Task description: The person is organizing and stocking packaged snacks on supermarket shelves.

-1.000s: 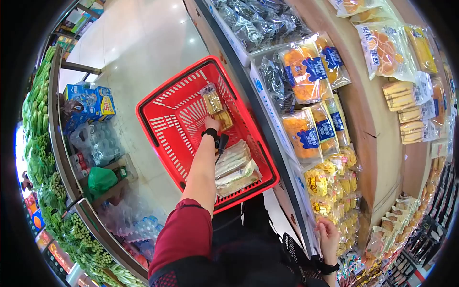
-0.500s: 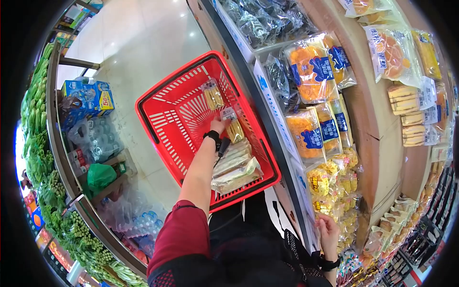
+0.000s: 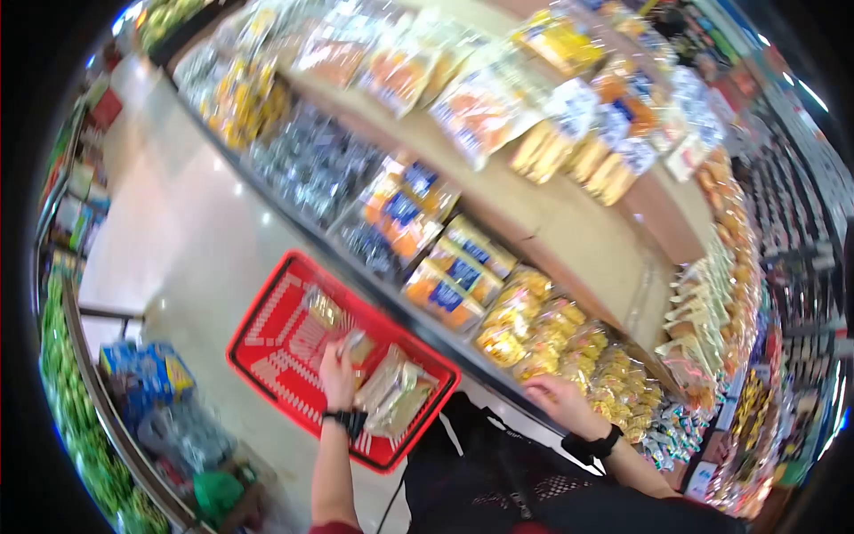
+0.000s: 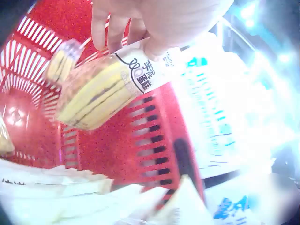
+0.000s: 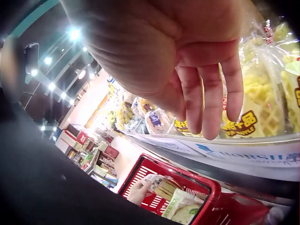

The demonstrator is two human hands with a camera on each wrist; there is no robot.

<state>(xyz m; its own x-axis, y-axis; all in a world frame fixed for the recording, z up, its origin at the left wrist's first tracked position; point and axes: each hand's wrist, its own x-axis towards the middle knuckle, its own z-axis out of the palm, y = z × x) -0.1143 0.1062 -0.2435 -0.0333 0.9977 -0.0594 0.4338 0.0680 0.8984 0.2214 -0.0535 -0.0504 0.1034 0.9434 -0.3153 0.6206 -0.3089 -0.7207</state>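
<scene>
Inside the red shopping basket [image 3: 289,369], my left hand [image 3: 336,378] pinches a packaged layered cake [image 4: 96,96] by the white label at its top. In the left wrist view the thumb and fingers are at that label, and the cake hangs tilted above the basket floor. Another packaged cake [image 3: 322,307] lies at the basket's far end. Several flat clear packs [image 3: 400,392] lie at its near end. By the shelf edge, my right hand [image 3: 556,398] hangs with fingers loosely extended and nothing in them, close to bagged yellow waffles [image 5: 262,98].
The shelf [image 3: 569,258] runs along the basket's right side, with packaged bread [image 3: 445,298] and dark bagged goods [image 3: 307,160] on it. Left of the basket is pale tiled floor [image 3: 178,240]. Green vegetables [image 3: 76,418], a blue box [image 3: 147,378] and a green bag [image 3: 216,494] stand farther left.
My left hand took hold of the second cake and drew it toward the basket's near end. The head view has swung toward the shelf. My right hand stays by the shelf edge.
</scene>
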